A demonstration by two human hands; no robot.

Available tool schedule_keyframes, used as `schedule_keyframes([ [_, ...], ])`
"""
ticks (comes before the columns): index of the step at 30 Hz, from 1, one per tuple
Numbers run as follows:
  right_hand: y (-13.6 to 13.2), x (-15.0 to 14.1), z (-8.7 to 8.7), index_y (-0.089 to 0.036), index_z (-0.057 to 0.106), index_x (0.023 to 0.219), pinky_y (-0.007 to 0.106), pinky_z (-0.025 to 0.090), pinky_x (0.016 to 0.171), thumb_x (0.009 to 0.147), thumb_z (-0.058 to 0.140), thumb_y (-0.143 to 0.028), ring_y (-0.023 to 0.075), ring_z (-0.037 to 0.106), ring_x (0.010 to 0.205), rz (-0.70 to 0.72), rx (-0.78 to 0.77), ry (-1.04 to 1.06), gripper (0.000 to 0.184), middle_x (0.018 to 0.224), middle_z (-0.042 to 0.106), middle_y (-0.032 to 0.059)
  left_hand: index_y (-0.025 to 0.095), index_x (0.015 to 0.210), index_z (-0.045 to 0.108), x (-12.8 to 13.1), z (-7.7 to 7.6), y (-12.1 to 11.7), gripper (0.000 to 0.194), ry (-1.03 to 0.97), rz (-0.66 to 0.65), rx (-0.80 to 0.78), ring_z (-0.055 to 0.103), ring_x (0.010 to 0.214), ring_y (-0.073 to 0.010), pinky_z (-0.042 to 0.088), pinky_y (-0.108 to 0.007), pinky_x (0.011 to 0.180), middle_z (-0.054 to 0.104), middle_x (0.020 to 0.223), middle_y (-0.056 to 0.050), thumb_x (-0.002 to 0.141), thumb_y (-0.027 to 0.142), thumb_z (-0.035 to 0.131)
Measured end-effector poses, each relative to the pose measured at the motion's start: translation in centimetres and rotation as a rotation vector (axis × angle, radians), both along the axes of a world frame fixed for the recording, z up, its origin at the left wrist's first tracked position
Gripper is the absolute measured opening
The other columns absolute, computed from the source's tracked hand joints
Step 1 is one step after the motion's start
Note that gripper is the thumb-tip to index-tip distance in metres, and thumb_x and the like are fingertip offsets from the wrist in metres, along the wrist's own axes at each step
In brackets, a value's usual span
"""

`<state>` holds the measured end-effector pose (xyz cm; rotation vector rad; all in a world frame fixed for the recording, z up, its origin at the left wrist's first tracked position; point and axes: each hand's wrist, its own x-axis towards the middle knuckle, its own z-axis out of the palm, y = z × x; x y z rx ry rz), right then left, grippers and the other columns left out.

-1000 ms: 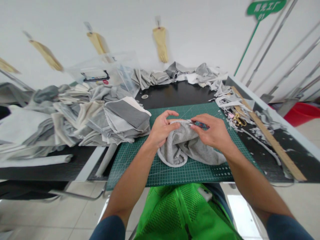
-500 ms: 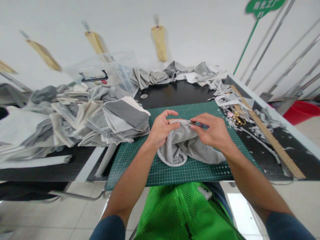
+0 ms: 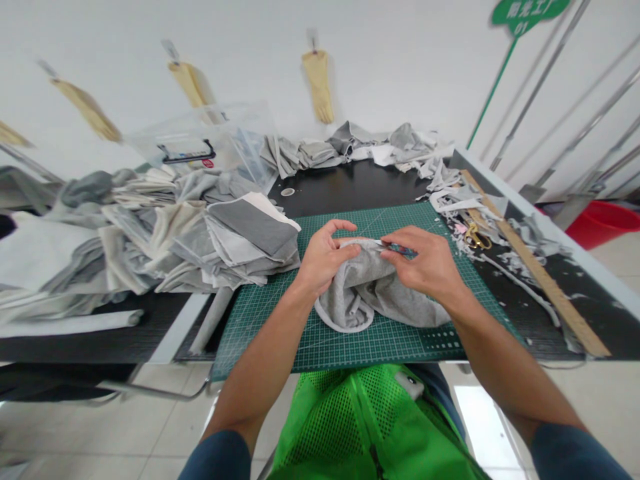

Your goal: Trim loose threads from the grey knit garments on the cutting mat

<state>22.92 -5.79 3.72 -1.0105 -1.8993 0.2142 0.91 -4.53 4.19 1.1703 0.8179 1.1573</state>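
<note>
A piece of grey fabric (image 3: 395, 297) with a pale edge lies bunched on the green cutting mat (image 3: 270, 320). My left hand (image 3: 325, 257) pinches its upper edge between thumb and fingers, with the index finger curved above. Close by on the right, my right hand (image 3: 420, 260) is closed around a small slim tool (image 3: 401, 251) with a blue and reddish patterned handle. The tool's front end meets the fabric edge between my hands; its exact kind is hard to make out. The fabric's lower part rests in loose folds below both hands.
Piles of grey and white cloth (image 3: 250, 233) fill the left side. Behind them stands a clear plastic box (image 3: 200, 140). Along the right lie a wooden ruler (image 3: 545, 280), gold-handled scissors (image 3: 475, 237) and fabric scraps (image 3: 530, 233). A red bucket (image 3: 605, 223) is on the floor.
Slightly more of the tool's patterned handle shows in my right hand. Both hands and the fabric stay almost in the same place.
</note>
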Motion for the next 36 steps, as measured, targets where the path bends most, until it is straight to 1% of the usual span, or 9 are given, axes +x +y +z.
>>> schedule_keyframes([
  [7, -0.1, -0.3, -0.2, -0.026, 0.085, 0.105, 0.040, 0.062, 0.086, 0.091, 0.075, -0.026, 0.0256, 0.078, 0.095, 0.004, 0.005, 0.001, 0.016, 0.103, 0.084, 0.0066, 0.022, 0.117, 0.056, 0.2, -0.1, -0.1, 0.059, 0.010, -0.010, 0.010, 0.078, 0.075, -0.0192, 0.062, -0.030, 0.072, 0.083, 0.097, -0.006, 0.072, 0.030, 0.093],
  [9, -0.1, -0.3, -0.1, -0.026, 0.085, 0.105, 0.040, 0.062, 0.086, 0.091, 0.075, -0.027, 0.0256, 0.078, 0.095, 0.002, 0.001, 0.003, 0.016, 0.103, 0.084, 0.0063, 0.022, 0.118, 0.056, 0.2, -0.3, 0.0, 0.060, 0.021, -0.011, 0.014, 0.078, 0.075, -0.0192, 0.061, -0.030, 0.072, 0.083, 0.095, -0.005, 0.072, 0.030, 0.093],
  [12, -0.2, -0.4, 0.1, -0.027, 0.085, 0.105, 0.040, 0.062, 0.086, 0.092, 0.075, -0.028, 0.0257, 0.077, 0.094, -0.023, -0.001, 0.016, 0.016, 0.102, 0.084, 0.0062, 0.022, 0.118, 0.057, 0.2, -0.4, 0.1, 0.061, 0.038, -0.007, 0.017, 0.078, 0.074, -0.0191, 0.061, -0.029, 0.071, 0.082, 0.091, -0.004, 0.071, 0.032, 0.094],
  [16, -0.2, -0.4, 0.2, -0.027, 0.084, 0.106, 0.041, 0.062, 0.086, 0.092, 0.075, -0.029, 0.0263, 0.077, 0.093, -0.052, 0.001, 0.014, 0.017, 0.101, 0.083, 0.0064, 0.023, 0.120, 0.056, 0.1, -0.5, 0.1, 0.062, 0.022, -0.016, 0.011, 0.078, 0.075, -0.0200, 0.062, -0.031, 0.073, 0.082, 0.092, -0.004, 0.072, 0.032, 0.094],
  [22, -0.1, -0.8, -0.3, -0.026, 0.084, 0.107, 0.042, 0.062, 0.089, 0.093, 0.074, -0.028, 0.0266, 0.078, 0.097, -0.012, 0.037, 0.033, 0.016, 0.104, 0.084, 0.0074, 0.022, 0.119, 0.058, 0.2, -0.4, 0.0, 0.060, 0.017, -0.026, 0.004, 0.078, 0.076, -0.0200, 0.060, -0.029, 0.072, 0.082, 0.090, -0.004, 0.072, 0.029, 0.094],
  [28, -0.3, -1.1, -0.3, -0.026, 0.084, 0.111, 0.041, 0.062, 0.089, 0.096, 0.072, -0.030, 0.0255, 0.077, 0.095, -0.026, 0.017, 0.011, 0.019, 0.105, 0.083, 0.0071, 0.022, 0.118, 0.058, 0.3, -0.3, -0.1, 0.060, 0.002, -0.030, 0.003, 0.077, 0.075, -0.0182, 0.059, -0.028, 0.073, 0.081, 0.089, -0.003, 0.071, 0.029, 0.095],
  [36, -0.2, -1.1, -0.5, -0.027, 0.085, 0.108, 0.041, 0.062, 0.090, 0.095, 0.075, -0.026, 0.0255, 0.077, 0.096, -0.025, 0.025, 0.030, 0.017, 0.105, 0.083, 0.0065, 0.021, 0.119, 0.058, 0.4, -0.3, -0.1, 0.062, -0.047, -0.046, -0.031, 0.077, 0.074, -0.0177, 0.060, -0.027, 0.072, 0.082, 0.089, -0.004, 0.070, 0.026, 0.096],
])
